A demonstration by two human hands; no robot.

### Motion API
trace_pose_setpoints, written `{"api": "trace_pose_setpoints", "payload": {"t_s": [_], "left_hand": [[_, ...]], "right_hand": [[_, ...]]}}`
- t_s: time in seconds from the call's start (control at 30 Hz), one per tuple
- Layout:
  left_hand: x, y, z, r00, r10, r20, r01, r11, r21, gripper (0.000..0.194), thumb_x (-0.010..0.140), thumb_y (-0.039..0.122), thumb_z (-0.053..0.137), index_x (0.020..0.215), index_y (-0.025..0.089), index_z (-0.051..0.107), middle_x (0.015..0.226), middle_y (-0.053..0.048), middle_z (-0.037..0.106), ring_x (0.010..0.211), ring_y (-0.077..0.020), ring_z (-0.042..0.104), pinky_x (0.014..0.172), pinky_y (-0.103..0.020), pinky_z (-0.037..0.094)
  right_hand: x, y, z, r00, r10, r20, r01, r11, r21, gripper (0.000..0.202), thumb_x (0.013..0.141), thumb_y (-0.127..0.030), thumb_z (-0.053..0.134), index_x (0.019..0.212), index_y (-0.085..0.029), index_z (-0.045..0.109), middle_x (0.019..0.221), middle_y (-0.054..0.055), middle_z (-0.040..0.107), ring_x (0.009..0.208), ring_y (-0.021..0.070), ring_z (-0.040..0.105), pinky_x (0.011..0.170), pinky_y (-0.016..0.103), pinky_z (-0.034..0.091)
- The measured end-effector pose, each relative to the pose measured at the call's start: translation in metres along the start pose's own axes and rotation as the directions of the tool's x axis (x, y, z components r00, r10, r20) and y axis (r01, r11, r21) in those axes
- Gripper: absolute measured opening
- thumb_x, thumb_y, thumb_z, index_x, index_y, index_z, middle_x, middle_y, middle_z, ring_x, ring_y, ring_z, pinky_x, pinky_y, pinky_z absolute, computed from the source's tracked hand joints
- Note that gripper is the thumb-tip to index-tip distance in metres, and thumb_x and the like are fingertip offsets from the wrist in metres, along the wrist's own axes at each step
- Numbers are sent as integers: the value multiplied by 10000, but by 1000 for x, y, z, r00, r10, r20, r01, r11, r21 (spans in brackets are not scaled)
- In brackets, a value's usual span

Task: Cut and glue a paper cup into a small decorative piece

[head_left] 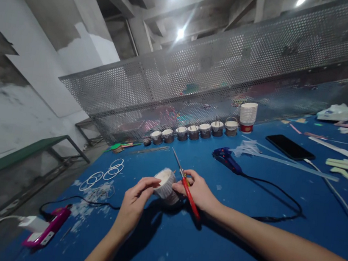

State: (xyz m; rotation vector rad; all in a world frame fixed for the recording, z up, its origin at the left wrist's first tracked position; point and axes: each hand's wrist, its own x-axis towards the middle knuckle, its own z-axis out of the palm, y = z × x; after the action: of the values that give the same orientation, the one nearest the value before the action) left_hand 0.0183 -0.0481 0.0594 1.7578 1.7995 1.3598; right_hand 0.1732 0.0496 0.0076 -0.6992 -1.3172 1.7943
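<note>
My right forearm (274,243) comes in close from the lower right, and my left forearm (101,247) rises from the bottom edge. Between my hands is the small cup (164,191), just above or on the blue counter (224,257); I can't tell whether its base touches. It is tilted, with its pale mouth turned up and to the left, a pleated whitish wrap round its side and a brownish lower part.

My left hand (134,198) has its fingers (148,182) drawn nearly together, pinching the rim on the near left. My right hand (202,192) is curled with little gap, holding the scissors (190,196), red handles towards me and blades pointing away; its foremost fingers also touch the right side of the cup.

To my left lie some thin white rings (102,176), loose white scraps (87,205) and a magenta power strip (52,226) with a white adapter (34,224) plugged in. Beyond the scissors, to the right, a blue glue gun (227,159) rests on its side, its black cord (278,187) looping back; farther right is a black phone (290,147). Along the far edge stand seven small cups (205,131) in a row, then a stack of paper cups (248,114), in front of a perforated metal panel (207,75).
</note>
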Motion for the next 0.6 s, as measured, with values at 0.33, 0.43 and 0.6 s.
{"api": "trace_pose_setpoints", "payload": {"t_s": [0.33, 0.43, 0.6], "left_hand": [[13, 15, 1, 991, -123, 49, 121, 992, 44, 230, 716, 391, 614, 709, 180, 706, 666, -11, 662, 599, -153, 560, 591, -254, 454], [14, 19, 7, 996, -92, 17, 89, 990, 106, 146, 665, 332, 662, 660, 190, 695, 640, 10, 627, 554, -130, 530, 576, -245, 440], [14, 17, 2, 992, -123, -32, 125, 988, 86, 163, 683, 330, 646, 644, 178, 691, 624, -3, 636, 560, -137, 535, 561, -244, 432]], "right_hand": [[0, 1, -2, 996, 83, 12, -84, 996, 20, 616, 501, -434, 858, 938, -177, 508, 565, -77, 549, 457, 87, 445, 449, 216, 305], [0, 0, -2, 996, 82, 17, -83, 997, 11, 642, 483, -437, 862, 944, -179, 497, 589, -69, 571, 491, 97, 481, 478, 221, 340], [-6, -10, -10, 996, 86, 32, -84, 994, -69, 634, 491, -419, 853, 957, -178, 497, 640, -49, 598, 522, 105, 511, 501, 231, 376]]}}
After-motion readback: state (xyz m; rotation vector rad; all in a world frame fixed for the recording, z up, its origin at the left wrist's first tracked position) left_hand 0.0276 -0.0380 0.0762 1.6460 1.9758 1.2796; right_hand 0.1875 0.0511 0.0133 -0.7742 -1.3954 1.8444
